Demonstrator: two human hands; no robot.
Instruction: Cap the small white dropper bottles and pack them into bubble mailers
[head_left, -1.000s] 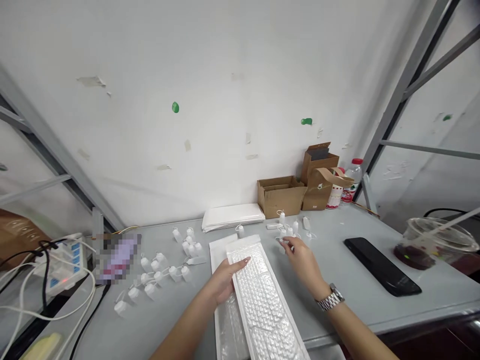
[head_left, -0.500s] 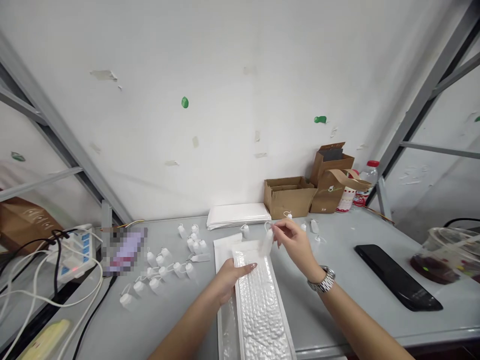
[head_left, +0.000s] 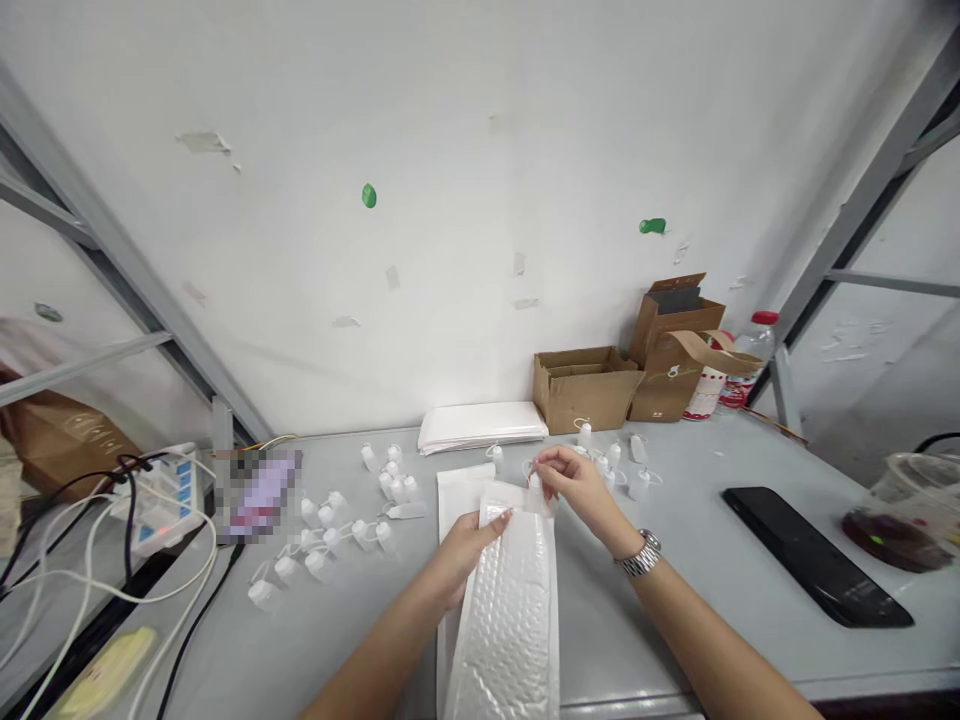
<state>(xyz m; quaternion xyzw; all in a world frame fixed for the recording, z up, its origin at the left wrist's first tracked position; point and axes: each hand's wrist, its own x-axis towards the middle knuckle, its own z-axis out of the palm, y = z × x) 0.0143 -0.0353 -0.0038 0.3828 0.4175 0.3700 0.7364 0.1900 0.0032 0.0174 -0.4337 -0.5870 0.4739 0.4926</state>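
Note:
My left hand [head_left: 469, 548] grips the upper left side of a white bubble mailer [head_left: 510, 610], thumb on its front. A small white squeeze bottle [head_left: 535, 487] with a looped cap is pinched in my right hand [head_left: 571, 485], at the mailer's top opening. The bottle's lower part looks to be at or inside the opening; I cannot tell how deep. Beneath the held mailer lies another white mailer [head_left: 459, 490] on the table. Several similar bottles [head_left: 328, 540] stand or lie to the left, and several more [head_left: 614, 457] are behind my right hand.
A stack of white mailers [head_left: 480, 428] and an open cardboard box [head_left: 589, 390] stand against the wall. To the right lie a black phone-like slab [head_left: 814, 555] and a clear cup of dark liquid [head_left: 896, 520]. A power strip [head_left: 161, 500] with tangled cables occupies the left.
My right hand has brought the bottle slightly down and left to the mailer's opening. The held mailer has swung, its lower end shifting left. The camera view has shifted slightly.

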